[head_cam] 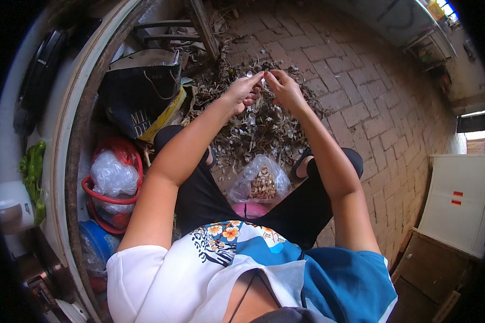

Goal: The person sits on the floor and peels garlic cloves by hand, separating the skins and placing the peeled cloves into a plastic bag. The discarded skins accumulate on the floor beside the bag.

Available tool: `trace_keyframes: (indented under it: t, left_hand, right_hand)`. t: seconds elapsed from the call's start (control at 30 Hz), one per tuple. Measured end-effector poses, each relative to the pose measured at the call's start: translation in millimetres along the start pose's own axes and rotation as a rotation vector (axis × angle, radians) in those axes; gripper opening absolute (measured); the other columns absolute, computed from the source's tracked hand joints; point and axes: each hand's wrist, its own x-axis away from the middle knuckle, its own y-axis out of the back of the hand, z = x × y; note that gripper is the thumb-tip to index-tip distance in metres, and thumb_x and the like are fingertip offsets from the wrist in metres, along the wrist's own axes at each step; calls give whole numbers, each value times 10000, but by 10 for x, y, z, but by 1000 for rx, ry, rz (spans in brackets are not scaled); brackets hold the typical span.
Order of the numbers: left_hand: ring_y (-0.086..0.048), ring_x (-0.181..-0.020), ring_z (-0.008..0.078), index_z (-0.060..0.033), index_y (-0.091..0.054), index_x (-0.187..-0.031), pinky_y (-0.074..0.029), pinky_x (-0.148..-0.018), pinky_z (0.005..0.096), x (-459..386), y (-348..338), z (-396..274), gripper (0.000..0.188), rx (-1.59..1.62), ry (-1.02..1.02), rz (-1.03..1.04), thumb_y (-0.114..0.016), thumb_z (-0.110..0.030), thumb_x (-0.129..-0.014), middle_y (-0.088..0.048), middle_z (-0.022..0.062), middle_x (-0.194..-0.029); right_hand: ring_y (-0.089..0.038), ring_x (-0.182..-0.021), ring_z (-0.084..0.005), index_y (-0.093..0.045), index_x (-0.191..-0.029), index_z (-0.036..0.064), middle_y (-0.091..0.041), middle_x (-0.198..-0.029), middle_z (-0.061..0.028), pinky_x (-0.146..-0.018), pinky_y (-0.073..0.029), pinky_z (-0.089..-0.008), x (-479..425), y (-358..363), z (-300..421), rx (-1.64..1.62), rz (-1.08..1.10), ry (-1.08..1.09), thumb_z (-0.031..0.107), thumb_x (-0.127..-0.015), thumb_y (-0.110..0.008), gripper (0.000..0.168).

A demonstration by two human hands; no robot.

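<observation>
My left hand [244, 92] and my right hand [282, 87] meet at the fingertips above a heap of dry stalks and papery husks [258, 133] on the brick floor. Something small and pale shows at the fingers of both hands; too little of it is visible to name it. Between my feet, nearer my body, a clear plastic bag [281, 183] stands open with many small brownish pieces [263, 185], perhaps garlic cloves, inside. Part of a pink object [250, 210] shows just behind the bag, between my thighs.
At left stand a dark paper bag with writing [139, 93], a red basket [89, 187] holding plastic bags, and a blue container [95, 238]. A wooden-legged frame [204, 30] rises beyond. Brick paving [347, 97] extends right toward a white cabinet [448, 202].
</observation>
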Motion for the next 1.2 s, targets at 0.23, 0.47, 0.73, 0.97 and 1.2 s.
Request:
trace_keyframes:
  t: [0.23, 0.47, 0.73, 0.97, 1.2]
  left_hand:
    - [-280, -424, 30, -144, -539, -798, -195, -382, 203, 140, -83, -100, 491, -210, -37, 41, -444, -605, -935, -421, -65, -599]
    - [-275, -413, 42, -124, -551, -844, -202, -379, 232, 226, -133, -101, 501, -397, -209, 59, -353, -563, -984, -363, -79, -555]
    - [-432, -514, 108, -84, -637, -880, -321, -485, 286, 74, -22, -24, 468, -603, -406, -148, -431, -492, -976, -480, -11, -589]
    - [-518, -534, 136, -40, -639, -960, -430, -509, 287, 75, -1, -173, 683, -570, -281, -275, -340, -654, -932, -587, 47, -667]
    - [-385, -487, 42, -46, -590, -1015, -290, -393, 164, 254, -51, -239, 376, 96, -84, 141, -382, -354, -954, -563, 0, -749]
  right_hand:
    - [-532, -612, -71, -515, -1235, -13, -613, -816, -40, -510, -427, -236, 185, -67, 143, -290, 93, 193, 224, -909, -642, 422]
    - [-523, -614, -66, -520, -1225, 3, -595, -850, -30, -493, -406, -232, 290, 47, 257, -326, 193, 206, 198, -906, -629, 389]
    - [-483, -564, -59, -498, -1229, 96, -605, -889, -27, -432, -313, -216, 314, 116, 230, -796, 284, 3, 251, -954, -573, 324]
    - [-471, -547, -49, -465, -1276, 150, -604, -918, -28, -408, -295, -195, 310, 86, 202, -755, 319, 64, 231, -973, -542, 323]
    - [-474, -560, -65, -485, -1251, 151, -588, -867, -18, -439, -309, -211, 338, 110, 289, -795, 306, 12, 240, -957, -572, 319]
